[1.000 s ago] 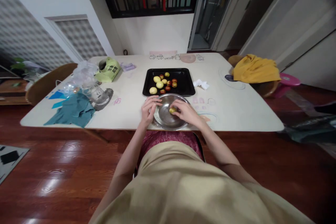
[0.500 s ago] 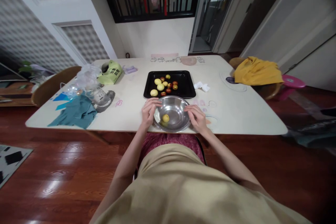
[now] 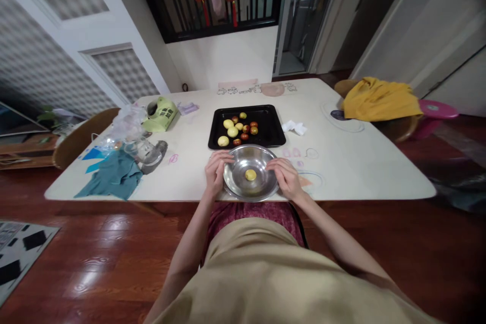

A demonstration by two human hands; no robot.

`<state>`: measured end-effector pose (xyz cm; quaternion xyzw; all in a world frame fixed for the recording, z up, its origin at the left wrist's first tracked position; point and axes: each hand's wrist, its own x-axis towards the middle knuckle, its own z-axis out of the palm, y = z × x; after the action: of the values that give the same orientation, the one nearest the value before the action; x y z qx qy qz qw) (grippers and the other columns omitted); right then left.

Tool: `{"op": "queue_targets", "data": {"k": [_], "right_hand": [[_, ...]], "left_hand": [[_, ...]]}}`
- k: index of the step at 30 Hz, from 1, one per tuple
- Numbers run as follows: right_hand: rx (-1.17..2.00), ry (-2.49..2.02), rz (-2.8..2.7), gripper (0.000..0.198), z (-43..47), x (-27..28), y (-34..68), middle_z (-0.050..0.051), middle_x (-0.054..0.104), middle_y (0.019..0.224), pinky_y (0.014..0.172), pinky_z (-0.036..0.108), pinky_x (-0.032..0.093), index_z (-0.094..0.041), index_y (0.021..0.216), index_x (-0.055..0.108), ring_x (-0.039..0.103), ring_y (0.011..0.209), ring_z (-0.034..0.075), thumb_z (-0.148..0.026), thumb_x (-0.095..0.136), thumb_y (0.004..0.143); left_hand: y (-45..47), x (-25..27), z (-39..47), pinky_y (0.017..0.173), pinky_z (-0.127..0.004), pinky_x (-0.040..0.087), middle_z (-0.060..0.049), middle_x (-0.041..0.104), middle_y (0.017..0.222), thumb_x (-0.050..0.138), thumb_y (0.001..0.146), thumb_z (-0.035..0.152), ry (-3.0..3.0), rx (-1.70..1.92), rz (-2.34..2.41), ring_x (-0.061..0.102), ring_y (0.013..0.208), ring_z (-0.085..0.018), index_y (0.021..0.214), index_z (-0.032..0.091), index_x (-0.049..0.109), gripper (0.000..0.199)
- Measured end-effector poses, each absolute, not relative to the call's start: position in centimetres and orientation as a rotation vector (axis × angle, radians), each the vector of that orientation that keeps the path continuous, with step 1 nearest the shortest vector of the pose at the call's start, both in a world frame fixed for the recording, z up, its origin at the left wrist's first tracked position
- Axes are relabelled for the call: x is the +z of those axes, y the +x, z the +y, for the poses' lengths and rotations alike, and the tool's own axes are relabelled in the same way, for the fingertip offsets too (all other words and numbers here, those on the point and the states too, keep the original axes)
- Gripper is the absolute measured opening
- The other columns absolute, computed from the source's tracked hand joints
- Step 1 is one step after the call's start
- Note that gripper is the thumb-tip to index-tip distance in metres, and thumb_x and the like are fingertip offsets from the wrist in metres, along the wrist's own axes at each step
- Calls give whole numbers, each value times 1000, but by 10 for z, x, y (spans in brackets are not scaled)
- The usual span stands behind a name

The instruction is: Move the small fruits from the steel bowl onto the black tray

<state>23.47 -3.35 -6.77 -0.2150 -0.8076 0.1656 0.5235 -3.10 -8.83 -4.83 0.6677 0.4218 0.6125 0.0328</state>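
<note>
A shiny steel bowl (image 3: 261, 185) stands at the table's near edge, right in front of my body. My left hand (image 3: 215, 173) grips its rim on the left, fingers closed over the edge. On the opposite side my right hand (image 3: 286, 177) pinches the rim in the same way. Inside the bowl lies one small round yellow fruit (image 3: 250, 175), near the middle of the bottom. Just beyond the bowl is a black tray (image 3: 272, 130) with several yellow fruits (image 3: 233, 132) and smaller red-brown fruits (image 3: 244, 136), whose kinds I cannot make out.
A crumpled white tissue (image 3: 294, 127) lies right of the tray on the white table (image 3: 353, 172). At the left are a teal cloth (image 3: 114, 174), a clear plastic bag (image 3: 129, 119) and a green printed bag (image 3: 161, 115). Yellow fabric (image 3: 381, 100) drapes over a chair at right.
The yellow fruit has rolled rightward from the bowl's left side to near its middle. Both hands keep their places on the rim. The camera view has shifted slightly.
</note>
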Motion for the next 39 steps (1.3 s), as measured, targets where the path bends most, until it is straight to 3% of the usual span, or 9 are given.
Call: {"op": "queue_targets", "data": {"k": [39], "right_hand": [[387, -533, -1943, 37, -37, -67, 237, 8, 77, 94, 93, 51, 55, -25, 96, 77, 70, 89, 26, -25, 41, 106]], "left_hand": [[-27, -41, -89, 99, -50, 54, -8, 79, 93, 41, 112, 43, 2001, 1873, 1418, 71, 105, -26, 92, 22, 77, 47]]}}
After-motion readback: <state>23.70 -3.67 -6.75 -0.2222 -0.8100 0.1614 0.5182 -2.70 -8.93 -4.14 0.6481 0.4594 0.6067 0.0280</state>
